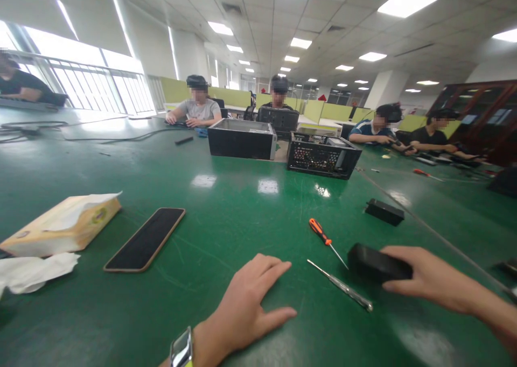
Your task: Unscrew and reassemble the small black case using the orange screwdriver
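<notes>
Wrapped round a black oblong block (pixel 375 265), my right hand (pixel 420 275) holds it just above the green table; motion blurs the block, and its exact kind does not show. My left hand (pixel 254 302), with a watch (pixel 181 348) at the wrist, is low over the table, fingers and thumb apart and nothing in them. Between the hands lie a screwdriver with a clear handle (pixel 341 285) and an orange-and-black screwdriver (pixel 321 232), whose tip points toward the block. A similar black block (pixel 385 212) rests farther back on the right.
To the left are a phone (pixel 145 240), a tissue pack (pixel 64 221) and a crumpled tissue (pixel 36 273). Two metal computer cases (pixel 242 141) stand across the table. Several people sit at the far side. Another screwdriver (pixel 426 174) lies at far right, cables (pixel 121 139) at far left.
</notes>
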`<control>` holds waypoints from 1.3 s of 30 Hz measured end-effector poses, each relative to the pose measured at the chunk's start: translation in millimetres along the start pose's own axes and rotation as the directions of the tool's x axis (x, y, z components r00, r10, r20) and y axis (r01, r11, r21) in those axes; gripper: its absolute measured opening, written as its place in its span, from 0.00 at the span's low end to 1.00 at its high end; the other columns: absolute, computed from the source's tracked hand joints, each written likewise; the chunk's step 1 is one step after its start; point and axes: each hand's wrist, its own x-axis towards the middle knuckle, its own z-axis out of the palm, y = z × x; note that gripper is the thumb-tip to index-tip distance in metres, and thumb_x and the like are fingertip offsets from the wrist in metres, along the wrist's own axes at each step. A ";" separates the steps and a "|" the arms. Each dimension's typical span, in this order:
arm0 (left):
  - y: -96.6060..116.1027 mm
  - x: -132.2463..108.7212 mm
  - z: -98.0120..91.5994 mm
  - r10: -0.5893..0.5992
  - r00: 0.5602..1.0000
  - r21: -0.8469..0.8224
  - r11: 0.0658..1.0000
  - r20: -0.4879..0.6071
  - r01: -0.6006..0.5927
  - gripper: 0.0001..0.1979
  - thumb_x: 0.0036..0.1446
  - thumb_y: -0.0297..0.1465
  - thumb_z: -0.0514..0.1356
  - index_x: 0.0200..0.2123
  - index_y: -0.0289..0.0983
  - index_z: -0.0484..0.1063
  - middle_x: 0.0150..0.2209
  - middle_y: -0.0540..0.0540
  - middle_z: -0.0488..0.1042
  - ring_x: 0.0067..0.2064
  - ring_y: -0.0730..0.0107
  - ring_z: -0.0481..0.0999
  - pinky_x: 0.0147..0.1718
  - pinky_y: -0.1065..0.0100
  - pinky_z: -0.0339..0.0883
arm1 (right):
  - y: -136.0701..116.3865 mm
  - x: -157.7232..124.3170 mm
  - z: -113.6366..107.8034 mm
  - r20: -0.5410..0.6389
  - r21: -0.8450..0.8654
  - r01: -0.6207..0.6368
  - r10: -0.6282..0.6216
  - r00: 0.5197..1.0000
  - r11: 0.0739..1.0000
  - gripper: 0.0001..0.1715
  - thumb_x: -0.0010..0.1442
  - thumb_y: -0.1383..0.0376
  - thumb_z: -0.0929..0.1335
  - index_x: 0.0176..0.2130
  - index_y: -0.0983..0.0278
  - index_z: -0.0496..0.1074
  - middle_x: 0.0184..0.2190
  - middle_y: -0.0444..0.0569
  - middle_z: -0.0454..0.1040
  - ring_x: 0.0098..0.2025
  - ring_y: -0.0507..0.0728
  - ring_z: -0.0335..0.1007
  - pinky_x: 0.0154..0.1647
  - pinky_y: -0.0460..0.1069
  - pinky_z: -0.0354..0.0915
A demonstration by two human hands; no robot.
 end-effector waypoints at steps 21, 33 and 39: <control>5.8 -4.2 -2.2 -0.140 0.988 -0.123 0.981 0.065 0.147 0.19 0.48 0.30 0.69 0.45 0.39 0.74 0.42 0.45 0.75 0.44 0.56 0.72 0.44 0.59 0.65 | -86.2 71.8 65.8 -0.124 0.673 0.067 0.023 0.992 0.737 0.23 0.59 0.49 0.64 0.43 0.64 0.68 0.32 0.50 0.77 0.25 0.55 0.72 0.25 0.50 0.67; 8.6 -5.3 -0.1 -0.165 0.986 -0.197 0.966 0.032 0.168 0.18 0.48 0.26 0.67 0.44 0.40 0.74 0.41 0.47 0.75 0.43 0.59 0.71 0.43 0.62 0.64 | -119.3 36.1 59.1 -0.304 0.941 0.302 -0.005 0.953 0.152 0.14 0.59 0.63 0.72 0.45 0.61 0.68 0.32 0.45 0.77 0.28 0.52 0.74 0.24 0.46 0.73; 5.8 -5.0 1.2 -0.139 0.990 -0.209 0.967 0.030 0.143 0.17 0.49 0.27 0.67 0.44 0.40 0.73 0.41 0.47 0.75 0.43 0.60 0.71 0.44 0.63 0.63 | -121.3 31.2 58.6 -0.369 0.893 0.374 -0.065 0.927 0.250 0.14 0.60 0.65 0.71 0.46 0.61 0.68 0.34 0.46 0.77 0.30 0.52 0.76 0.26 0.45 0.74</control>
